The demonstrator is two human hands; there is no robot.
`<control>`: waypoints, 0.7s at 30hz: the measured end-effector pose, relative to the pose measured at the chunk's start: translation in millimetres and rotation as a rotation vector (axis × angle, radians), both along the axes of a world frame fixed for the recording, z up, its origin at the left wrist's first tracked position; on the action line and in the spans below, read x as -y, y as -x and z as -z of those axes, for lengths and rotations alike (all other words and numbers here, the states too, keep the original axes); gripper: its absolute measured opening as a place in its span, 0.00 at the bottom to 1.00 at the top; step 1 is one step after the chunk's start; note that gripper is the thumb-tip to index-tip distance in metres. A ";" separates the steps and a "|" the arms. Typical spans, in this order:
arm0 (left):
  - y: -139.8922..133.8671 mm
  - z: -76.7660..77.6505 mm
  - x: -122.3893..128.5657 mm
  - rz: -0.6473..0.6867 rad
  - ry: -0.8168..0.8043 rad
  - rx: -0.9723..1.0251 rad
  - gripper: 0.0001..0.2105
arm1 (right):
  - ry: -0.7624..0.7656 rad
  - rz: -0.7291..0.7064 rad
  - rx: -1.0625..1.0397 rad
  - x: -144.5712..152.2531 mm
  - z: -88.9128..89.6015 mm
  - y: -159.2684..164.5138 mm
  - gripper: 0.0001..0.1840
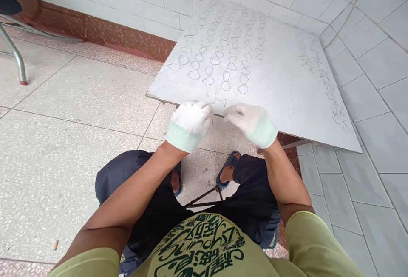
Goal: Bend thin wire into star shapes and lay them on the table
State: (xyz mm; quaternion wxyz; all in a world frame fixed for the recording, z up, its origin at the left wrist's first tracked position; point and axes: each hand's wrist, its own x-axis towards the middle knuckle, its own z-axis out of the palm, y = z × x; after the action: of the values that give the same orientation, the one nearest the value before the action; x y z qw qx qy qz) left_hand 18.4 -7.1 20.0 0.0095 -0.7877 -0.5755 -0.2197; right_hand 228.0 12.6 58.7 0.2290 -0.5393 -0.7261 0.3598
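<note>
My left hand (190, 118), in a white knit glove with a pale green cuff, is closed with its fingers curled at the front edge of a white board (274, 94). My right hand (247, 119), gloved alike and slightly blurred, pinches its fingertips a short way to the right. Whatever either hand grips is too small or hidden to make out. Just beyond the fingertips lie a few short, thin, dark bent pieces (220, 98), like wire. Rows of thin dark figure-eight outlines (245, 75) spread over the board's left half. Star-shaped outlines (328, 85) lie in a line along its right side.
Tiled walls (376, 98) border the board behind and on the right. A metal-legged chair (15, 51) stands at the far left on the speckled floor (79, 141). Below, dark folding-stand legs (204, 202) show between my slippered feet.
</note>
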 end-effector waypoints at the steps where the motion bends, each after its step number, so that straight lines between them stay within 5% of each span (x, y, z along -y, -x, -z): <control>1: -1.0 1.8 0.6 0.008 -0.033 -0.025 0.17 | -0.009 0.013 -0.060 -0.8 -1.9 -4.1 0.24; 7: -0.4 8.5 -3.3 0.059 -0.087 -0.131 0.16 | 0.232 -0.429 -0.354 -8.6 -9.4 -40.9 0.42; 9: -0.3 8.5 -4.7 0.084 -0.108 -0.168 0.16 | 0.248 -0.360 -0.342 -13.2 -11.1 -47.5 0.42; 12: -4.4 8.3 -4.4 0.132 -0.119 -0.209 0.15 | 0.141 -0.068 -0.275 -20.7 -7.3 -37.1 0.32; 16: -10.7 10.2 -3.2 0.146 -0.063 -0.175 0.17 | 0.162 -0.060 -0.131 -25.7 5.7 -4.4 0.24; 21: -10.4 12.7 -1.6 0.003 0.057 -0.058 0.17 | 0.138 0.002 -0.297 -21.2 14.9 13.2 0.17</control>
State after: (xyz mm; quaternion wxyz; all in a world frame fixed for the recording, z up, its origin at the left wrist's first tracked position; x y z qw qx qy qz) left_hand 28.8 -5.6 7.3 0.0032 -0.7944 -0.5801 -0.1803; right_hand 214.8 33.8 43.8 0.2967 -0.4954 -0.6572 0.4844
